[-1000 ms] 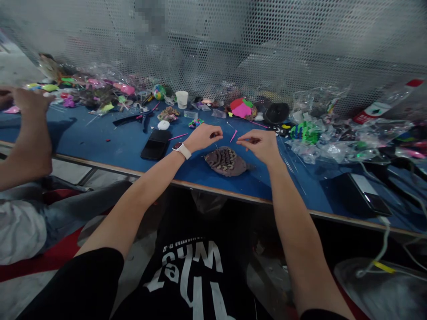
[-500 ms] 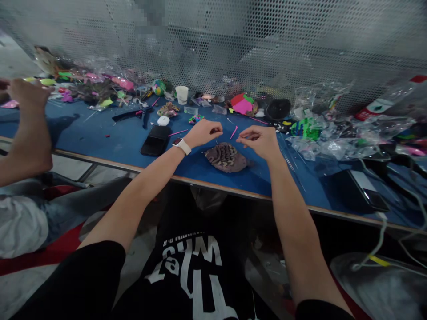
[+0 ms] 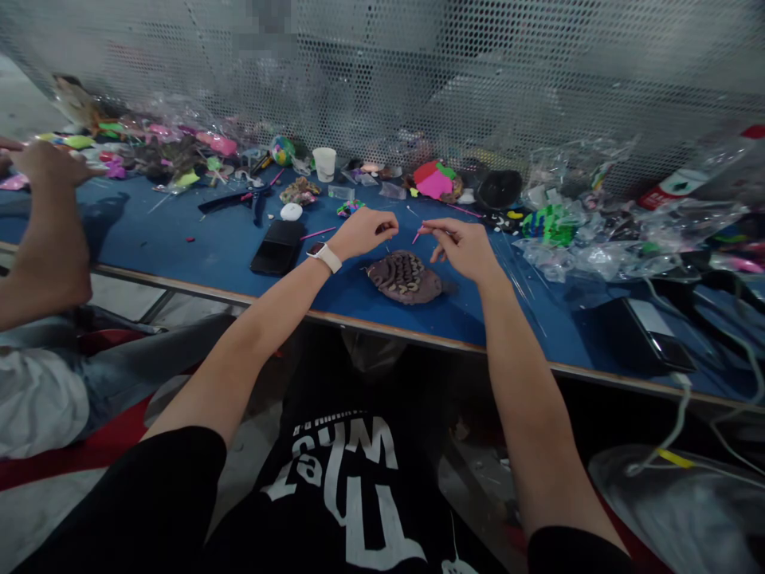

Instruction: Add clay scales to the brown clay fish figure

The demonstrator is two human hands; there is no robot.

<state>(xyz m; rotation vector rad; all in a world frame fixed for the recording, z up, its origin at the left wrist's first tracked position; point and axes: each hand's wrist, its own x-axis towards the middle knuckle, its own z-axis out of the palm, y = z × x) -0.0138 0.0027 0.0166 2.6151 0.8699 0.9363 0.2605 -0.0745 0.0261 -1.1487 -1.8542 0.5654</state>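
Note:
A fish-shaped piece of grey-brown clay (image 3: 406, 279) with rows of curved scales lies on the blue table near its front edge. Over its upper left side hovers my left hand (image 3: 369, 231), wearing a white-strapped watch (image 3: 324, 255). Its fingers are curled with thumb and fingertip close together; what they hold, if anything, is too small to make out. My right hand (image 3: 457, 245), beyond the clay's right side, has its fingertips on the upper end of a small pink tool (image 3: 417, 234). The other fingers of that hand are bent loosely downward.
Left of my hands are a black phone (image 3: 278, 247), a white lid-like disc (image 3: 291, 211) and dark pliers (image 3: 256, 199). A paper cup (image 3: 324, 164) and colourful clay line the mesh wall. Plastic bags, a bottle (image 3: 687, 179) and a cabled device (image 3: 654, 335) lie right. Another person's arm (image 3: 51, 223) is far left.
My right hand has moved up and forward from beside the clay to the pink tool, its fingertips now at the tool's end. The left hand stays almost in place.

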